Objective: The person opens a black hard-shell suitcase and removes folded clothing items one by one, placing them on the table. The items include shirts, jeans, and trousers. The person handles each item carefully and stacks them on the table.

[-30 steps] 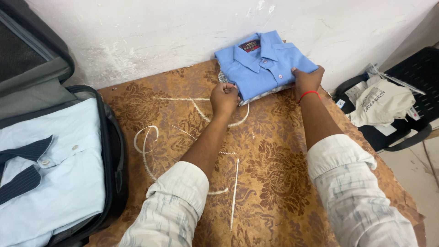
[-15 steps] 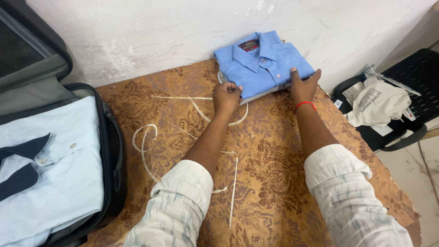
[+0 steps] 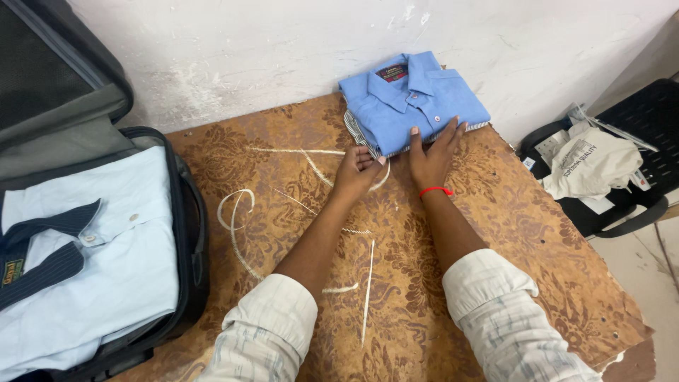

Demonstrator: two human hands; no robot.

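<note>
Item: folded blue shirt (image 3: 414, 99), lying at twelve o'clock on the table (image 3: 495, 233), its collar toward the white wall (image 3: 269, 49). It is sitting on top of a striped folded garment (image 3: 364, 138), whose edge is showing beneath it at the near side.

Left hand (image 3: 359, 170): reaching to the near-left corner of the stack, fingers curled and pinching at the striped edge; whether they are gripping cloth or only touching it cannot be told.

Right hand (image 3: 431, 152): lying flat with fingers spread wide, fingertips resting on the blue shirt's near edge, holding nothing. A red thread band (image 3: 435, 190) is circling the wrist.

Item: open suitcase (image 3: 180, 233), at nine o'clock, partly on the table's left side. A pale blue shirt with a dark striped collar (image 3: 92, 269) is lying folded inside.

Item: black chair (image 3: 636, 134), at three o'clock beyond the table, carrying a white cloth bag (image 3: 590, 159) and papers.

Progress, as judged: one shirt appears packed; the stacked pair at the wall is not yet lifted, so picking up and placing in the case are remaining.
</note>
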